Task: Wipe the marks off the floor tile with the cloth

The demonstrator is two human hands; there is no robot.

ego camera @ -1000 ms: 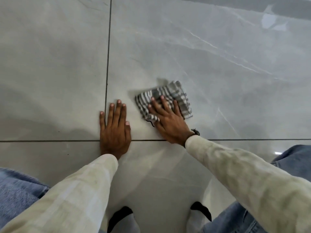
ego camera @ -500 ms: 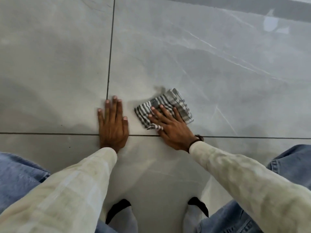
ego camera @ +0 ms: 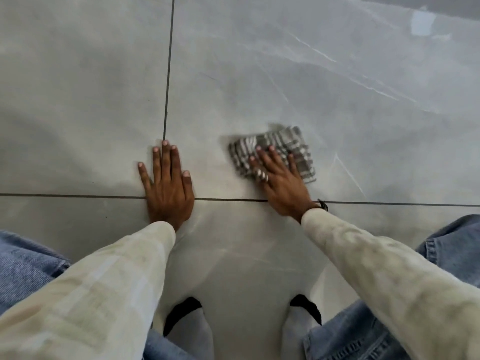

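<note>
Grey floor tile (ego camera: 259, 81) carried the checked cloth (ego camera: 285, 146), pinned under the spread right hand (ego camera: 281, 181); left hand (ego camera: 168, 188) lay flat, left of the cloth.

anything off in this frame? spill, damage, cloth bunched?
Nothing stands out. The checked cloth lies folded flat under the right hand, blurred as if in motion. The left hand is flat across a grout line. The pale streaks on the tile look like veining, not cracks.
</note>
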